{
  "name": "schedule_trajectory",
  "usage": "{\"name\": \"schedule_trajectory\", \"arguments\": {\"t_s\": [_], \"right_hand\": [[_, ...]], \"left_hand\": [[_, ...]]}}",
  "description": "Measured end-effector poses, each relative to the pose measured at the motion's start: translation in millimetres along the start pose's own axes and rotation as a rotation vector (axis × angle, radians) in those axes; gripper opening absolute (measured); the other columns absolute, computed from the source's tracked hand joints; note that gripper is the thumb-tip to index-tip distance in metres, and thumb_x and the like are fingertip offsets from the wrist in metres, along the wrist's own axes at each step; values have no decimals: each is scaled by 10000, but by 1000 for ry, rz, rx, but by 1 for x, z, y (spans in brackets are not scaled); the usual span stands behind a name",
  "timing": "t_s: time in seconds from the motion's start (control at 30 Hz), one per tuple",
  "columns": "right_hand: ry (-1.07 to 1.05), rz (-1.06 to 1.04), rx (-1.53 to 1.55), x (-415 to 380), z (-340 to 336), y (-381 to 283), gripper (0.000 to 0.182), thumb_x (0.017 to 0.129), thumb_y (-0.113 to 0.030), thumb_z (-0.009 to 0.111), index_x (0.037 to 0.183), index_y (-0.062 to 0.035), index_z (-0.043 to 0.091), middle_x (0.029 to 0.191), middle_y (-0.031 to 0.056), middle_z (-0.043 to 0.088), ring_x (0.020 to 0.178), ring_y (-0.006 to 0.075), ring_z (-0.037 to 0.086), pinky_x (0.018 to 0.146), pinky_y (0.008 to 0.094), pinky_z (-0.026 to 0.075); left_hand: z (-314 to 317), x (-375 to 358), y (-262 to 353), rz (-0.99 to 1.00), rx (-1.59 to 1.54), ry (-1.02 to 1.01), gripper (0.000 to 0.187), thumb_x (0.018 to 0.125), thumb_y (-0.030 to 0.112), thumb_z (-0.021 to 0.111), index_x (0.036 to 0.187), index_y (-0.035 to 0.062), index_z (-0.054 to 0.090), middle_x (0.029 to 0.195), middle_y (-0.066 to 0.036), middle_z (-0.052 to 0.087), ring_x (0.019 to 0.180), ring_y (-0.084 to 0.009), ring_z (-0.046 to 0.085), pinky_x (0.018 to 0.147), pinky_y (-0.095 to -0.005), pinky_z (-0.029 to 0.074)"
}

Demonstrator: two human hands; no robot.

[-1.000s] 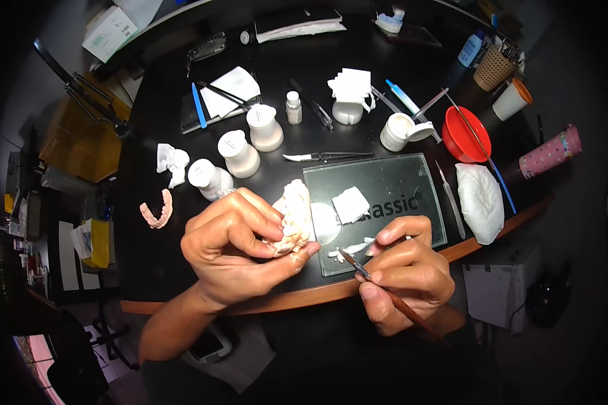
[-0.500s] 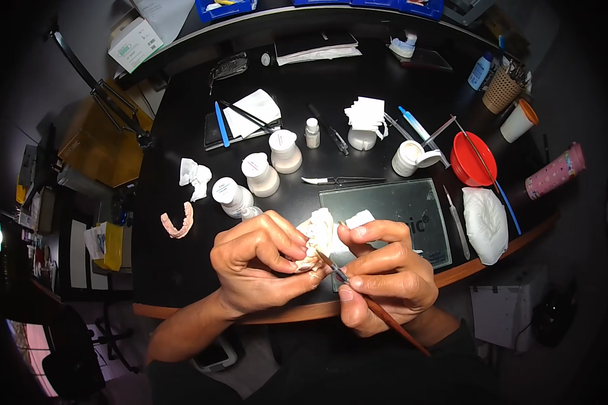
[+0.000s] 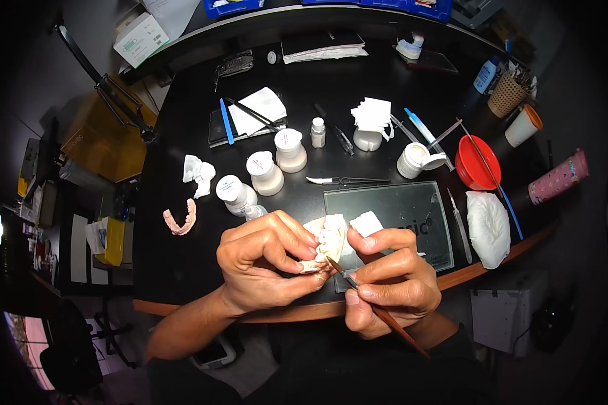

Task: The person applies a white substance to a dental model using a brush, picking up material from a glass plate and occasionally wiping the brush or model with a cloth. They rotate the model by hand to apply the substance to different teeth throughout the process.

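Observation:
My left hand (image 3: pixel 267 263) grips a pale plaster dental cast (image 3: pixel 327 237) over the near edge of the black table (image 3: pixel 175 270). My right hand (image 3: pixel 390 282) holds a thin brown-handled brush (image 3: pixel 378 312) like a pen, with its tip touching the cast just below the teeth. Both hands press close together. Beneath them lies a glass mixing slab (image 3: pixel 398 209) with a small white pad (image 3: pixel 367 223) on it.
Three white jars (image 3: pixel 265 173) stand behind my left hand, with a pink denture (image 3: pixel 180 219) to the left. A red bowl (image 3: pixel 476 162), an open white pot (image 3: pixel 411 160), tweezers (image 3: pixel 344 180), a folded white cloth (image 3: pixel 488 226) and a pink tumbler (image 3: pixel 554 179) lie to the right.
My right hand moved left from over the glass slab to the cast, bringing the brush tip onto it. My left hand turned the cast slightly, and my head shifted.

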State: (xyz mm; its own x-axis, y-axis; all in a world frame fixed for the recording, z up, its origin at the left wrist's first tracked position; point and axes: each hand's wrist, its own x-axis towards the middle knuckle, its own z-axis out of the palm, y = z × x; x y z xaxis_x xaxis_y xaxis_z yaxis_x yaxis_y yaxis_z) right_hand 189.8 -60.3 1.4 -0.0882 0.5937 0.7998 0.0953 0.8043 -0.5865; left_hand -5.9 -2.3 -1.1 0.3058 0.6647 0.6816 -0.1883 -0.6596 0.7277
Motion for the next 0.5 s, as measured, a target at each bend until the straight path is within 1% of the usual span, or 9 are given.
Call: {"name": "schedule_trajectory", "arguments": {"t_s": [0.07,0.17,0.37,0.47,0.5], "right_hand": [[6,2,3,-3,0,1,302,755,57,716,997,-89,609,906,88,637,1048,272,578,948,487,604],[9,6,3,-4,1,1,306,751,59,715,996,-91,610,899,87,637,1049,272,578,937,481,610],[0,-10,-7,-2,1,1,329,733,72,717,999,-91,613,897,80,637,1043,272,579,925,476,617],[-10,-5,-16,-3,1,1,339,722,75,720,999,-91,616,893,79,638,1043,273,581,924,469,618],[14,-18,-6,-3,1,2,308,735,50,749,990,-81,636,893,78,654,1042,290,608,892,441,603]], "left_hand": [[1,-2,0,-26,-17,13,377,591,-68,893,606,65,539,763,-97,678,758,-212,710,645,-307,589],[0,-1,-1,-8,-5,-6,376,591,-70,891,603,65,540,764,-98,679,761,-216,710,643,-308,587],[1,-3,-1,-36,-10,1,374,588,-71,891,608,66,544,764,-95,679,764,-219,711,644,-306,586],[1,-2,-2,-14,-11,-2,376,587,-70,893,609,66,543,761,-92,679,766,-219,712,638,-302,581],[1,-2,-2,-14,-9,-2,377,587,-69,893,608,67,542,760,-91,679,766,-219,713,635,-301,580]]}}
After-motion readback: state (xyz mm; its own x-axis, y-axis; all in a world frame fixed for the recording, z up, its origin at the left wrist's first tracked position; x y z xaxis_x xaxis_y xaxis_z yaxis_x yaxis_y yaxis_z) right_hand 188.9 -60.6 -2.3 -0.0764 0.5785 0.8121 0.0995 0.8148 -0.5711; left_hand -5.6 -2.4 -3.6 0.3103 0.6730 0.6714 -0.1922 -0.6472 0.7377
